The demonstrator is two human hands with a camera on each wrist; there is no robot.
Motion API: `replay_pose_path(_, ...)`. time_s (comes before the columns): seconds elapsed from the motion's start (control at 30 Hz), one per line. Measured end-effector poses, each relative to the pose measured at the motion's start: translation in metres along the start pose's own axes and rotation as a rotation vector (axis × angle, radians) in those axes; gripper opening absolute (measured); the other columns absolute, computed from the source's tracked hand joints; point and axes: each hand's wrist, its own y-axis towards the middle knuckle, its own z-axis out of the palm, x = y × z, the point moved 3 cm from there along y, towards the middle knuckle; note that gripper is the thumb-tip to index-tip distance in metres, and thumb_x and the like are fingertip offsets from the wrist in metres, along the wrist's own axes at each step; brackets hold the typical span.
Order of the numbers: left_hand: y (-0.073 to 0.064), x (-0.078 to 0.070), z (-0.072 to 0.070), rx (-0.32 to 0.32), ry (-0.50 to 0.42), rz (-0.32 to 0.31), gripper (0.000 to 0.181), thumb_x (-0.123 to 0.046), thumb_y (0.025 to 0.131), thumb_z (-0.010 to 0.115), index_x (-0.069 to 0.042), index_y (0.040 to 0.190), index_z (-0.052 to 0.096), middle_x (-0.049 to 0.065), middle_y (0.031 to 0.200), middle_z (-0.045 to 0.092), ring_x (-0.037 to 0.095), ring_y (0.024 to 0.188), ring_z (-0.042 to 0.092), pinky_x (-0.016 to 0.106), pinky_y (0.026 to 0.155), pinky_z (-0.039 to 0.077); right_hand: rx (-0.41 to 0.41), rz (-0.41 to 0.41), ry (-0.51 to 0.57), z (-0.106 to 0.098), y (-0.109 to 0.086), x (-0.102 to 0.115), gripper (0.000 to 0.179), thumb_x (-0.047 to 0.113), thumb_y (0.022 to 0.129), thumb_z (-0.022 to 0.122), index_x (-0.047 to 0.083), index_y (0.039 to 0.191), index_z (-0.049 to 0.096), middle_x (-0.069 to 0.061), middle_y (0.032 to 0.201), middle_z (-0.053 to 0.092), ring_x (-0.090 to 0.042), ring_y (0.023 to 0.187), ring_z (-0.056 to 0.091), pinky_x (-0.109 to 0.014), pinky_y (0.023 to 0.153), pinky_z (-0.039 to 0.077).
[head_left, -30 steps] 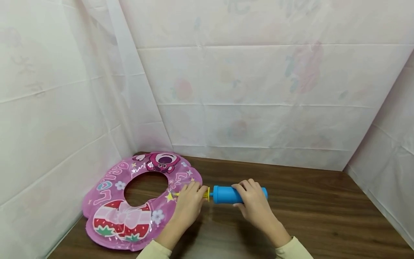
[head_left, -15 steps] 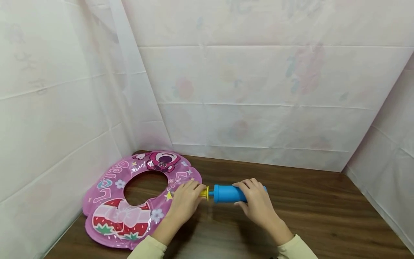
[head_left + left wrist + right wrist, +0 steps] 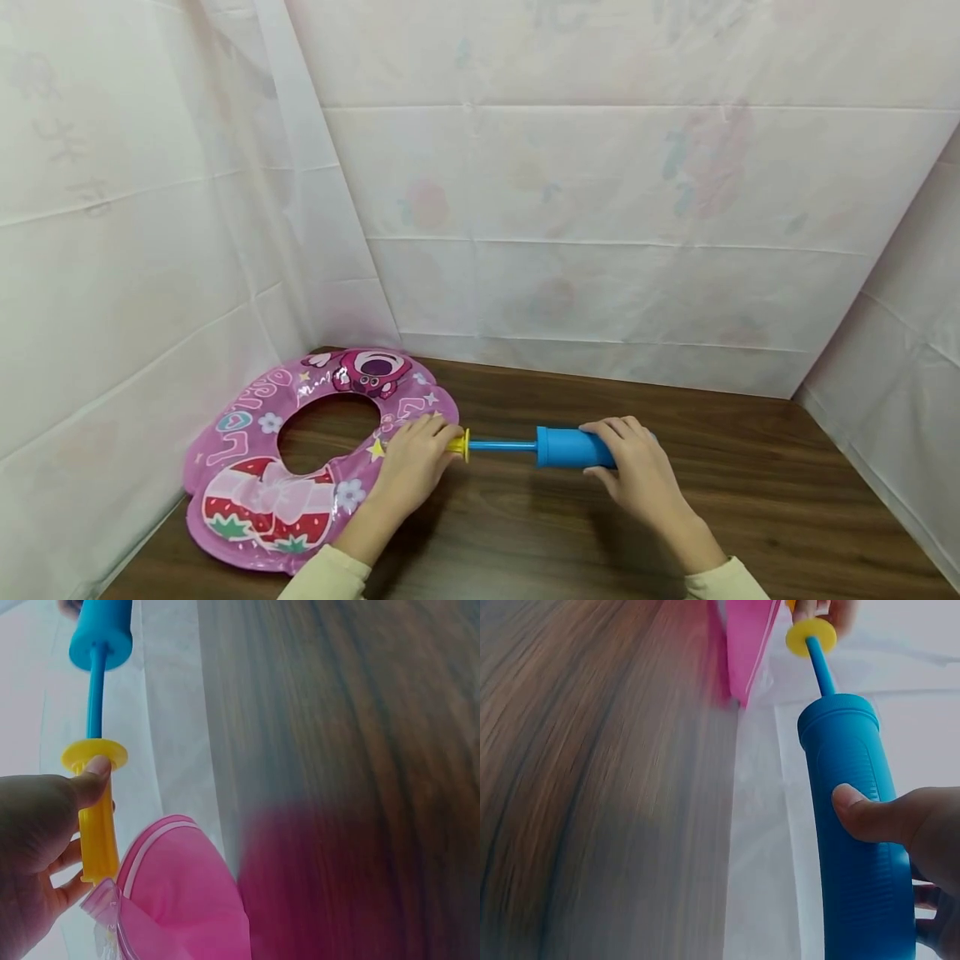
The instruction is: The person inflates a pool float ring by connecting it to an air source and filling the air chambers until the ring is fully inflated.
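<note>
A hand pump (image 3: 568, 447) with a blue barrel lies level between the two hands. Its thin blue rod (image 3: 501, 446) shows at length, running to a yellow, flanged end piece (image 3: 97, 825). My left hand (image 3: 414, 458) grips that yellow piece, thumb just under the flange in the left wrist view. Around the barrel curl the fingers of my right hand (image 3: 637, 468), with the thumb along its near side in the right wrist view. A pink inflatable swim ring (image 3: 255, 500), printed with strawberries and a cartoon bear, lies at the left; the yellow piece reaches its edge beside clear plastic.
The dark wooden table (image 3: 750, 492) spreads out to the right of the hands. Pale printed cloth (image 3: 600, 208) hangs behind the table and along both sides. The ring's far edge lies close to the left cloth.
My right hand has drawn the barrel to the right, so much more of the blue rod shows. The left hand, yellow piece and ring have shifted slightly left.
</note>
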Motion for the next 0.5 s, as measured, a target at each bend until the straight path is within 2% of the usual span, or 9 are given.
replay_pose_path(0.3,0.0,0.002,-0.004,0.039,-0.012,-0.02,0.028,-0.024,0.073,0.083,-0.017,0.097,0.069,-0.001,0.091,0.068,0.019,0.088,0.061,0.035,0.081,0.053,-0.036,-0.022,-0.011,-0.015,-0.014,-0.026,0.061,0.02,0.057,0.091,0.012,0.112,0.065,-0.006,0.102,0.068,-0.027,0.097,0.061,-0.048,0.083,0.052)
replay_pose_path(0.5,0.001,-0.004,-0.002,0.046,-0.003,-0.025,0.029,-0.023,0.073,0.083,-0.017,0.098,0.07,-0.001,0.091,0.067,0.019,0.09,0.061,0.036,0.083,0.052,-0.042,-0.053,-0.004,-0.019,-0.018,-0.029,0.061,0.019,0.056,0.092,0.01,0.111,0.066,-0.006,0.1,0.069,-0.025,0.094,0.061,-0.047,0.082,0.051)
